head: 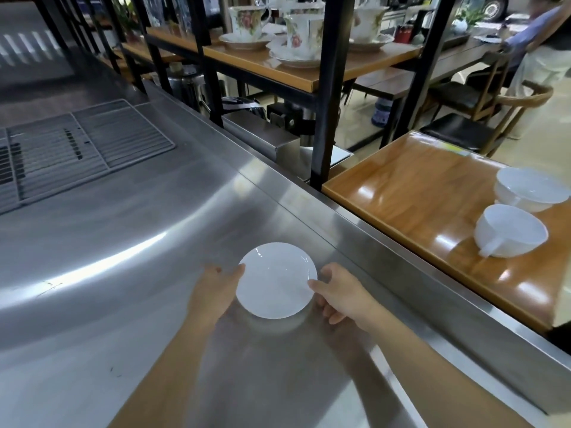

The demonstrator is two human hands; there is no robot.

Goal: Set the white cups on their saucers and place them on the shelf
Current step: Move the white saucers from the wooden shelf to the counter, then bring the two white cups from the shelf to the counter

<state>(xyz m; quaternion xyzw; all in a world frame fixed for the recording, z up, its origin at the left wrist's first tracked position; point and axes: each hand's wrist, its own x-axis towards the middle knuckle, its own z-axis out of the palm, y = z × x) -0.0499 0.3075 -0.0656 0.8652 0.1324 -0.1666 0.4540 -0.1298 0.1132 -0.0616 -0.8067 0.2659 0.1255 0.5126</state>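
Observation:
A white saucer (276,279) hangs just above the steel counter (123,242), held from both sides. My left hand (213,291) grips its left rim and my right hand (340,296) grips its right rim, thumb on top. Two white cups stand on the wooden ledge (432,193) to the right: the nearer cup (509,231) with its handle toward me, the farther cup (531,188) behind it. The wooden shelf (340,67) above the counter lies straight ahead, framed by black posts.
Three floral cups on saucers (298,35) stand on the shelf. A black post (324,94) rises between counter and ledge. A metal grille (68,149) lies in the counter at left. A person (537,41) stands far right among chairs.

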